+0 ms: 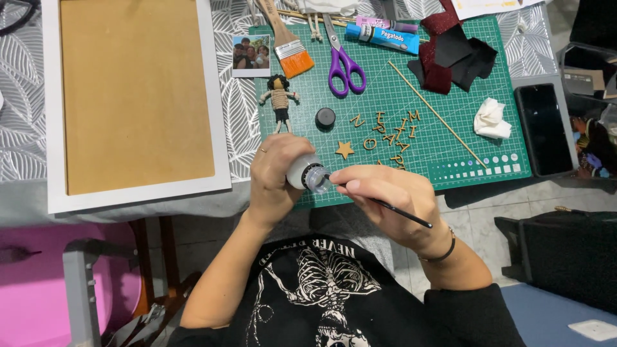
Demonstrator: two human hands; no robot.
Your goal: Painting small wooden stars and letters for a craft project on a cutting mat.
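The small white bottle (303,171) is being held on its side just above the near edge of the green cutting mat (450,96), its clear open neck pointing toward the person's right. The left hand (276,177) is wrapping around the bottle body, fingers curled and pressed together over it, wrist bent inward, a ring showing on one finger. The right hand (392,199) is pinching a thin black brush (402,213) between thumb and fingertips, the remaining fingers folded under; the brush tip is sitting at the bottle mouth and the handle is trailing back over the wrist, beside a dark bracelet (443,250). Both forearms are angling in from the person's body, which is wearing a black shirt with a skeleton print.

On the mat, the black bottle cap (325,117) is lying just beyond the hands, next to a small yarn doll (279,99), a wooden star (344,150) and scattered wooden letters (389,135). Further out, purple-handled scissors (344,61), a flat brush with orange bristles (290,46), a blue glue stick (382,37), dark felt scraps (453,58), a thin wooden skewer (437,115) and a crumpled white tissue (491,119) are resting on it. A small photograph (251,54) is lying at the mat's left edge. A white frame with a brown backing board (132,96) is occupying the patterned tablecloth (19,96) to the left; a dark phone (543,128) is lying to the right. A pink seat (32,283) is standing on the tiled floor below
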